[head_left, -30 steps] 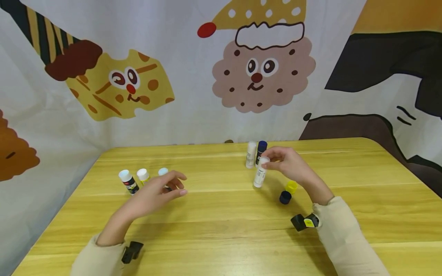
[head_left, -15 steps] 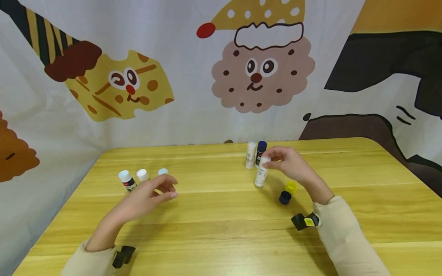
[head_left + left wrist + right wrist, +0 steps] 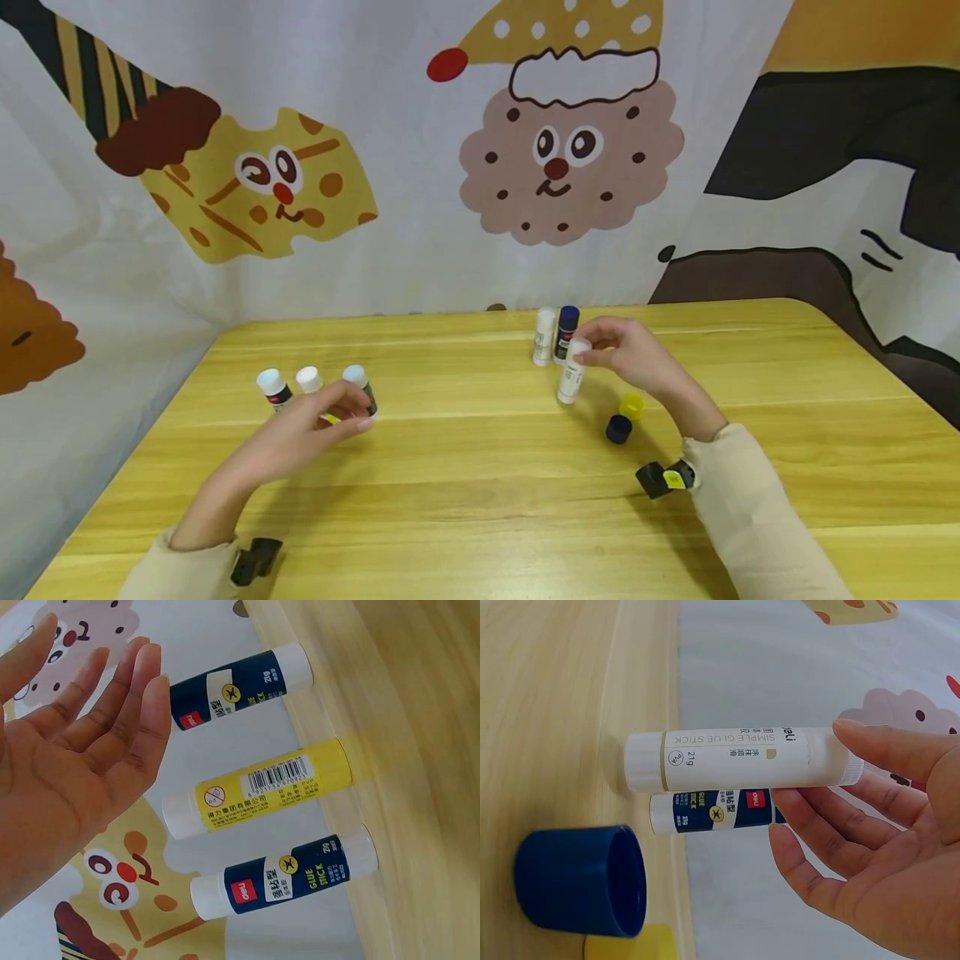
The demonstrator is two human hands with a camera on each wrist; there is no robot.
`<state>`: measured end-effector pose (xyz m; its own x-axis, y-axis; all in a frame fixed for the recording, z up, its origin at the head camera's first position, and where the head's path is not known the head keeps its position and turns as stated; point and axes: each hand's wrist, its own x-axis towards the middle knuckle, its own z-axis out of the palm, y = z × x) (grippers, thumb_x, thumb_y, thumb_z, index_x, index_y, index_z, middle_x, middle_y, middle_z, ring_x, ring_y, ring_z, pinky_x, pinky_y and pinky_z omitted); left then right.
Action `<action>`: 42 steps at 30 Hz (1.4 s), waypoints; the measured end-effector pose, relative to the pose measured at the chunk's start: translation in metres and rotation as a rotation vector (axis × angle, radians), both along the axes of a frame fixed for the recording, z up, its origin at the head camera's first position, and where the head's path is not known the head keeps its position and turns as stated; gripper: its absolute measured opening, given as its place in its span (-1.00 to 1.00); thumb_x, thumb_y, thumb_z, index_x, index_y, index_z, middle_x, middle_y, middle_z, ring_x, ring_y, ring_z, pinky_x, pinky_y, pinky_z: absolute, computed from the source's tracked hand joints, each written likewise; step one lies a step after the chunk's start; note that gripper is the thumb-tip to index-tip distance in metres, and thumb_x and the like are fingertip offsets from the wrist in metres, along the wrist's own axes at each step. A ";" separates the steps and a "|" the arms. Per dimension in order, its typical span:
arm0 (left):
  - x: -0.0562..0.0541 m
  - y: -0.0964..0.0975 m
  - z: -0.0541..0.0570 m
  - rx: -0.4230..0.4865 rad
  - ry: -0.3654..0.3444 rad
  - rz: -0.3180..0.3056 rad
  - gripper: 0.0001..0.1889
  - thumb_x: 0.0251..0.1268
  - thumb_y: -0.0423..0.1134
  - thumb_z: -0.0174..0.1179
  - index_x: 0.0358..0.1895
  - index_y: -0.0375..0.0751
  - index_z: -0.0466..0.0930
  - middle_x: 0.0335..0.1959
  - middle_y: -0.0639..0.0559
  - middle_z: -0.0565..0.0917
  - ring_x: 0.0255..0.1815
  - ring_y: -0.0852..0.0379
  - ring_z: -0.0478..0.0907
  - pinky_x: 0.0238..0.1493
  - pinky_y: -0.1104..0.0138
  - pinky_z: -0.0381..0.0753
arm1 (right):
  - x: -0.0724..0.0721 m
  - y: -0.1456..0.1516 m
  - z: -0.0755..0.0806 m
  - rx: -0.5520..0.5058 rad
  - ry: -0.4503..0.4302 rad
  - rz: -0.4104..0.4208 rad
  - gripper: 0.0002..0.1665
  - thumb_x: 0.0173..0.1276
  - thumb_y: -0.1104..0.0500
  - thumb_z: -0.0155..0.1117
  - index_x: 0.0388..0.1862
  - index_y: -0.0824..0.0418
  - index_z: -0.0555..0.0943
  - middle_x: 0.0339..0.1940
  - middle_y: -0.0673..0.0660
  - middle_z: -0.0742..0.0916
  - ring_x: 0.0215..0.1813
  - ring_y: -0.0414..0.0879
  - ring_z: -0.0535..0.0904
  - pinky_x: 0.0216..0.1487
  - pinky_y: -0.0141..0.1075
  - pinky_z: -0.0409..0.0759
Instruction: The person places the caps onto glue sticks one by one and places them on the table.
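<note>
White glue stick (image 3: 570, 383) is on the right of the table (image 3: 480, 508), tilted a little, its upper end pinched between the thumb and fingers of the right hand (image 3: 626, 354); whether its foot touches the wood I cannot tell. The left hand (image 3: 300, 437) has loosely bent fingers and grips nothing, near three more sticks on the left; contact with any of them is unclear. The held tube should be light and stiff, its smooth plastic perhaps a bit slippery and liable to roll if laid down, but hardly fragile. A grip around the middle would steady it best, while the ribbed top offers bite for fingertips. From the head, most of the yellow glue stick (image 3: 274, 787) is covered by the left hand, whereas the left wrist camera shows its barcode and the left navy glue stick (image 3: 285, 877) almost end to end. The right wrist camera makes the white label readable, "SIMPLE GLUE STICK", and shows the hollow of the blue cap (image 3: 581, 881); only the head view catches the other white stick (image 3: 544, 337) at the far right
</note>
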<state>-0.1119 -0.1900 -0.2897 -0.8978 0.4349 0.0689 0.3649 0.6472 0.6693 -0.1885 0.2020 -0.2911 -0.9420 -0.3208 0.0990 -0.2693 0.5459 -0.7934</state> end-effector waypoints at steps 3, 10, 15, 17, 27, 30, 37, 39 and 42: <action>0.000 -0.002 -0.001 0.012 0.018 0.002 -0.78 0.30 -0.12 0.11 -0.14 -0.18 0.50 -0.30 0.15 0.56 -0.21 0.17 0.50 -0.28 0.32 0.50 | -0.001 0.002 0.001 0.018 0.015 0.003 -0.73 0.22 0.29 0.26 -0.11 0.40 0.56 -0.22 0.19 0.63 -0.18 0.02 0.50 -0.15 -0.19 0.46; 0.001 -0.007 -0.002 0.040 0.029 0.010 -0.82 0.29 -0.16 0.13 -0.15 -0.18 0.50 -0.29 0.16 0.55 -0.22 0.20 0.49 -0.28 0.32 0.50 | -0.005 0.009 0.006 0.071 0.038 -0.020 -0.73 0.22 0.29 0.27 -0.12 0.41 0.55 -0.24 0.22 0.62 -0.18 0.04 0.50 -0.15 -0.18 0.48; 0.001 -0.010 -0.002 0.038 0.007 0.009 -0.79 0.29 -0.16 0.11 -0.12 -0.20 0.50 -0.28 0.14 0.55 -0.21 0.18 0.49 -0.27 0.32 0.50 | -0.010 0.014 0.007 0.071 0.018 -0.031 -0.72 0.23 0.29 0.25 -0.10 0.41 0.55 -0.22 0.24 0.62 -0.19 0.04 0.53 -0.15 -0.17 0.50; 0.001 -0.011 -0.001 0.034 0.003 0.009 -0.79 0.30 -0.16 0.11 -0.12 -0.20 0.50 -0.27 0.13 0.56 -0.21 0.17 0.50 -0.26 0.32 0.50 | -0.011 0.015 0.007 0.072 0.007 -0.035 -0.72 0.24 0.29 0.24 -0.10 0.41 0.54 -0.22 0.24 0.62 -0.19 0.03 0.54 -0.15 -0.17 0.50; 0.002 -0.015 -0.002 0.035 -0.009 0.010 -0.80 0.30 -0.16 0.10 -0.13 -0.19 0.50 -0.28 0.13 0.54 -0.21 0.18 0.49 -0.27 0.32 0.50 | -0.019 0.018 0.006 0.089 -0.008 -0.056 -0.72 0.25 0.31 0.22 -0.09 0.42 0.53 -0.22 0.25 0.62 -0.20 0.03 0.53 -0.15 -0.18 0.49; 0.001 -0.017 -0.003 0.031 -0.023 0.012 -0.79 0.31 -0.15 0.10 -0.12 -0.19 0.49 -0.28 0.12 0.54 -0.21 0.17 0.49 -0.27 0.31 0.50 | -0.021 0.018 0.007 0.088 -0.015 -0.057 -0.71 0.25 0.31 0.22 -0.07 0.43 0.52 -0.21 0.26 0.62 -0.20 0.03 0.53 -0.15 -0.18 0.50; 0.001 -0.020 -0.005 0.020 -0.042 0.013 -0.79 0.31 -0.13 0.09 -0.11 -0.17 0.47 -0.28 0.12 0.55 -0.21 0.17 0.49 -0.27 0.31 0.49 | -0.027 0.018 0.008 0.116 -0.038 -0.085 -0.68 0.25 0.30 0.22 -0.04 0.43 0.51 -0.16 0.30 0.61 -0.17 0.07 0.52 -0.11 -0.11 0.51; 0.001 -0.021 -0.005 0.017 -0.045 0.013 -0.79 0.31 -0.14 0.09 -0.11 -0.17 0.47 -0.28 0.12 0.56 -0.21 0.17 0.50 -0.28 0.31 0.49 | -0.029 0.018 0.008 0.121 -0.041 -0.094 -0.67 0.25 0.29 0.21 -0.03 0.42 0.51 -0.15 0.30 0.61 -0.16 0.08 0.51 -0.10 -0.10 0.50; 0.000 -0.022 -0.006 0.011 -0.050 0.013 -0.78 0.32 -0.13 0.08 -0.11 -0.18 0.46 -0.27 0.12 0.56 -0.21 0.17 0.50 -0.28 0.31 0.49 | -0.031 0.017 0.007 0.125 -0.047 -0.105 -0.67 0.26 0.28 0.21 -0.02 0.42 0.51 -0.14 0.30 0.60 -0.15 0.08 0.50 -0.09 -0.10 0.49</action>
